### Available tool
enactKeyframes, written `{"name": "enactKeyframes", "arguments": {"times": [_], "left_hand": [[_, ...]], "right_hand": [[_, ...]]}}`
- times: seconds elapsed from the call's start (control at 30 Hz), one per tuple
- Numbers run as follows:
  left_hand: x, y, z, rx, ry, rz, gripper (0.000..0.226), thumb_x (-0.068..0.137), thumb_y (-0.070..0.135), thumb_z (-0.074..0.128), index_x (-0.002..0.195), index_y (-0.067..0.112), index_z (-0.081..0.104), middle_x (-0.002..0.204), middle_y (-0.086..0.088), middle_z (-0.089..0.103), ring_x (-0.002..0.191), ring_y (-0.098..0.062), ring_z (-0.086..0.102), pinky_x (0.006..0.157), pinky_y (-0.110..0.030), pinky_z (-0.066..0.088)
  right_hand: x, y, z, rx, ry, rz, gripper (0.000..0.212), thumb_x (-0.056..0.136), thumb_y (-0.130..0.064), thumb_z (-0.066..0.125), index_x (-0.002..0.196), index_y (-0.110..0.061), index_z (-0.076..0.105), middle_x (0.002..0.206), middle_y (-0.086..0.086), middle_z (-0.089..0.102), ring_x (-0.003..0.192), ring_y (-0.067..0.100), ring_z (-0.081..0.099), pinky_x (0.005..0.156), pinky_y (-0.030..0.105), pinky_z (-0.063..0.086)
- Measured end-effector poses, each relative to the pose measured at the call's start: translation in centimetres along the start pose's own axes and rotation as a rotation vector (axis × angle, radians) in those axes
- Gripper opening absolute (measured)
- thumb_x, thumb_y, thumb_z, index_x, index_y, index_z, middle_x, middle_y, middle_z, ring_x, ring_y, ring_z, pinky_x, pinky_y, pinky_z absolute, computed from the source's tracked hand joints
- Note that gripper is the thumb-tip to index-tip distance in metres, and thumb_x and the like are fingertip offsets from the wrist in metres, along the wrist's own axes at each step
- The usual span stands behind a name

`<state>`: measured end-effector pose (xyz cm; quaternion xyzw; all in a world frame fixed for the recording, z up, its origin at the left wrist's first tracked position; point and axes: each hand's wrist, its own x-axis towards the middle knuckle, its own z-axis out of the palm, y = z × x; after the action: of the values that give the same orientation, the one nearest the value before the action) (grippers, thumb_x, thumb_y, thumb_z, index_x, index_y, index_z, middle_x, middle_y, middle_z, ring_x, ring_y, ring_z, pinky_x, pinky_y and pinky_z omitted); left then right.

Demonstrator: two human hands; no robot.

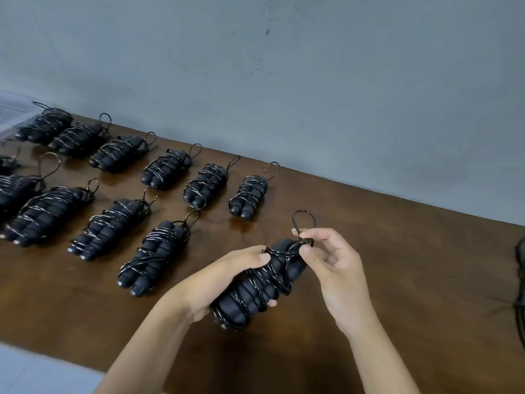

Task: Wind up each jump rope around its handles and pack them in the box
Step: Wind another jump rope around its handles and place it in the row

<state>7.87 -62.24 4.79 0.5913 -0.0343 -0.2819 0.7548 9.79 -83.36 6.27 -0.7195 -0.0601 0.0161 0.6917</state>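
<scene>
A black jump rope bundle (250, 297), its cord wound round the two foam handles, is held above the brown table (397, 280). My left hand (221, 280) grips the handles from the left side. My right hand (326, 265) pinches the cord near the top of the bundle, where a small loop (304, 220) sticks up. Several wound jump ropes (159, 257) lie in two rows on the table to the left, each with a loop at its far end. No box is in view.
A grey wall (312, 81) runs behind the table. Loose black cord (520, 294) lies at the table's right edge. A pale sheet (11, 112) shows at the far left. The table's near edge (71, 362) crosses the lower left.
</scene>
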Motion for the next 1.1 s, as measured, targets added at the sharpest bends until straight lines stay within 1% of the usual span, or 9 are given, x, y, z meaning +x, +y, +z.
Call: {"name": "enactKeyframes", "arguments": {"times": [0.13,0.23,0.33,0.43,0.57,0.7,0.9,0.97,1.1], "left_hand": [[-0.7,-0.1,-1.0,-0.038,0.182,-0.009,0.029,0.094,0.037,0.068,0.115,0.018,0.073,0.116,-0.025,0.073,0.095,-0.033,0.073,0.092,-0.046,0.058],[-0.4,-1.1,-1.4,0.189,0.408,0.044,0.018,0.099,0.036,0.070,0.116,0.031,0.071,0.113,-0.005,0.076,0.095,-0.015,0.074,0.089,-0.033,0.059],[0.4,-2.9,-2.0,0.666,0.726,0.037,0.043,0.092,0.057,0.069,0.130,0.041,0.057,0.120,0.013,0.065,0.110,-0.011,0.064,0.093,-0.029,0.052],[1.2,-3.9,-2.1,0.950,0.897,-0.058,0.067,0.088,0.069,0.065,0.145,0.040,0.043,0.131,0.006,0.053,0.118,-0.018,0.056,0.096,-0.032,0.051],[2.2,-4.5,-2.5,1.187,0.944,-0.140,0.078,0.088,0.072,0.064,0.151,0.034,0.039,0.141,0.001,0.047,0.126,-0.022,0.049,0.104,-0.033,0.045],[2.6,-4.9,-2.5,1.268,0.945,-0.173,0.086,0.085,0.074,0.065,0.154,0.032,0.034,0.143,0.001,0.043,0.127,-0.022,0.047,0.104,-0.031,0.044],[2.9,-4.4,-2.0,1.335,0.930,-0.208,0.098,0.081,0.083,0.060,0.157,0.032,0.028,0.149,0.001,0.039,0.134,-0.024,0.043,0.106,-0.035,0.042],[3.0,-3.8,-1.6,1.337,0.951,-0.171,0.094,0.083,0.083,0.055,0.157,0.030,0.031,0.151,0.001,0.039,0.137,-0.025,0.042,0.108,-0.036,0.041],[3.8,-2.5,-0.2,1.261,0.942,0.054,0.067,0.094,0.068,0.054,0.145,0.025,0.054,0.145,-0.001,0.051,0.132,-0.026,0.048,0.109,-0.040,0.043]], "right_hand": [[0.6,1.3,2.4,-0.105,-0.038,0.024,0.019,0.099,-0.019,0.063,0.118,-0.024,0.064,0.117,-0.014,0.071,0.110,0.001,0.065,0.095,0.023,0.053],[0.9,2.7,3.1,-0.268,-0.007,0.054,0.025,0.102,-0.031,0.058,0.126,-0.038,0.057,0.123,-0.020,0.066,0.114,-0.001,0.063,0.102,0.033,0.052],[0.8,3.7,3.4,-0.375,-0.032,0.074,0.025,0.103,-0.033,0.057,0.126,-0.041,0.055,0.125,-0.021,0.065,0.110,0.003,0.066,0.100,0.041,0.055],[0.4,4.1,3.5,-0.386,-0.029,0.092,0.024,0.103,-0.027,0.056,0.125,-0.036,0.056,0.120,-0.018,0.067,0.102,0.003,0.069,0.095,0.041,0.057],[0.1,4.4,3.0,-0.410,-0.017,0.108,0.023,0.105,-0.025,0.053,0.126,-0.032,0.057,0.115,-0.019,0.069,0.098,0.002,0.070,0.091,0.034,0.058],[0.2,4.7,2.1,-0.415,-0.008,0.119,0.022,0.107,-0.020,0.048,0.123,-0.032,0.058,0.113,-0.019,0.069,0.095,0.003,0.071,0.084,0.025,0.059],[0.3,5.0,1.1,-0.383,0.012,0.149,0.023,0.105,-0.020,0.050,0.124,-0.029,0.059,0.110,-0.015,0.072,0.092,0.007,0.073,0.084,0.028,0.059],[0.3,4.9,0.7,-0.386,0.018,0.151,0.023,0.105,-0.021,0.050,0.125,-0.029,0.059,0.110,-0.015,0.072,0.092,0.007,0.073,0.085,0.029,0.059],[0.1,4.9,-0.9,-0.393,0.041,0.139,0.023,0.107,-0.021,0.047,0.123,-0.030,0.059,0.110,-0.016,0.071,0.092,0.008,0.073,0.086,0.029,0.059]]}}
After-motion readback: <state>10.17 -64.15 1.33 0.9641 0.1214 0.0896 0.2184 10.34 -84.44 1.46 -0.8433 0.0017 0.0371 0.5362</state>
